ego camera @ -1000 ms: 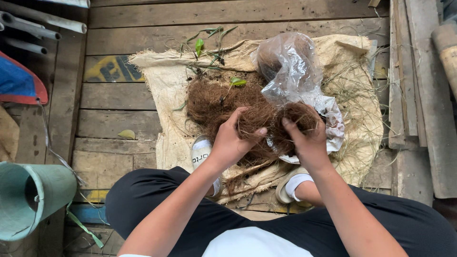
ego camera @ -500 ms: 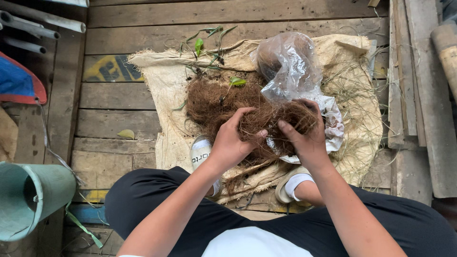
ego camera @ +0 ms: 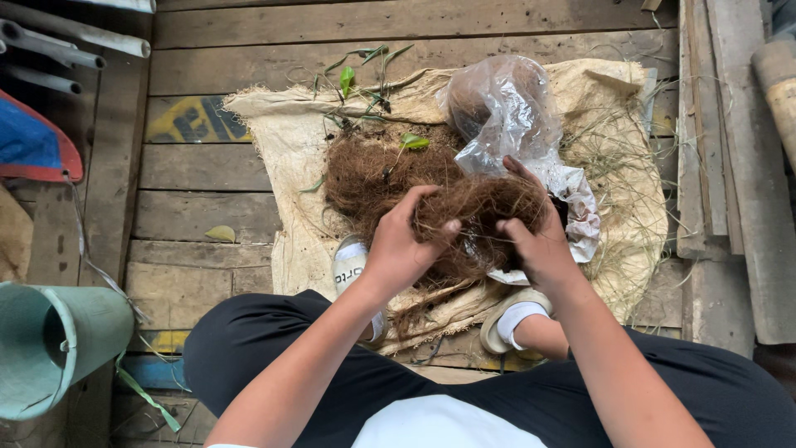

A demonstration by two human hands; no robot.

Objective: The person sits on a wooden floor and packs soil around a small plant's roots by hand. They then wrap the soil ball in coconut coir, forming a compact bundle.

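Note:
Both of my hands grip one clump of brown coconut fibre point(ego camera: 485, 207) held just above a larger heap of the same fibre point(ego camera: 373, 178). My left hand point(ego camera: 402, 245) pinches the clump's left side with thumb and fingers. My right hand point(ego camera: 539, 236) wraps its right side, fingers reaching over the top. The heap lies on a pale burlap sack point(ego camera: 282, 141) spread on wooden planks. A crumpled clear plastic bag point(ego camera: 506, 116) with more fibre inside sits right behind the clump.
Small green seedlings point(ego camera: 356, 79) lie at the sack's far edge. A green plastic pipe point(ego camera: 50, 344) lies at the left, grey pipes point(ego camera: 58, 50) above it. Stacked boards point(ego camera: 730, 166) line the right side. My white shoes point(ego camera: 348, 265) rest on the sack's near edge.
My right hand has shifted its hold, its fingers now reaching up over the top of the clump. The clump has spread wider between the hands. My left hand has barely moved.

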